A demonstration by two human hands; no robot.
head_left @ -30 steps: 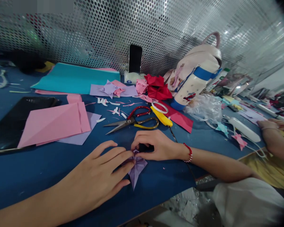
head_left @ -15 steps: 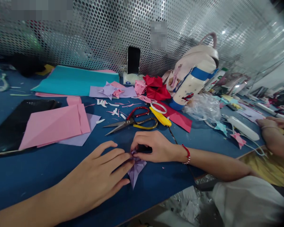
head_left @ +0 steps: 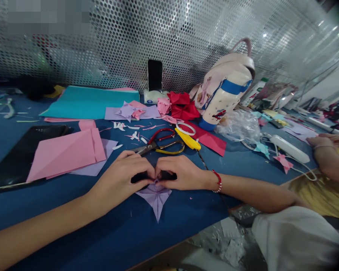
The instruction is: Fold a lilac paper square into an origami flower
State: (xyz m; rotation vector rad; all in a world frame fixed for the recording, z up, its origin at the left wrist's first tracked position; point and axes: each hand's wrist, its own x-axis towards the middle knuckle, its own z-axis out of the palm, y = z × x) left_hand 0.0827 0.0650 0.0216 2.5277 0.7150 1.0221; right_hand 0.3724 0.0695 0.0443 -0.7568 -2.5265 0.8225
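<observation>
A folded purple paper star (head_left: 157, 197) lies on the blue table, its lower point toward me. My left hand (head_left: 127, 171) pinches its upper part from the left with thumb and forefinger. From the right, my right hand (head_left: 183, 173), with a red beaded bracelet at the wrist, pinches the same part. Both sets of fingertips nearly meet and hide the top of the fold. Just beyond my hands lie scissors (head_left: 172, 147) with red and yellow handles, their blades partly behind my left hand, and a yellow cutter (head_left: 188, 139).
Pink paper sheets (head_left: 67, 152) lie on a black folder at left, teal paper (head_left: 90, 101) behind. A phone (head_left: 155, 75) stands near the perforated metal wall. A bottle (head_left: 225, 101) leans by a backpack (head_left: 231, 64). Another person's hands (head_left: 324, 148) are at far right.
My left hand has gone from spread fingers beside the star to a pinch at its top. More of the purple paper shows. My right hand keeps its pinch.
</observation>
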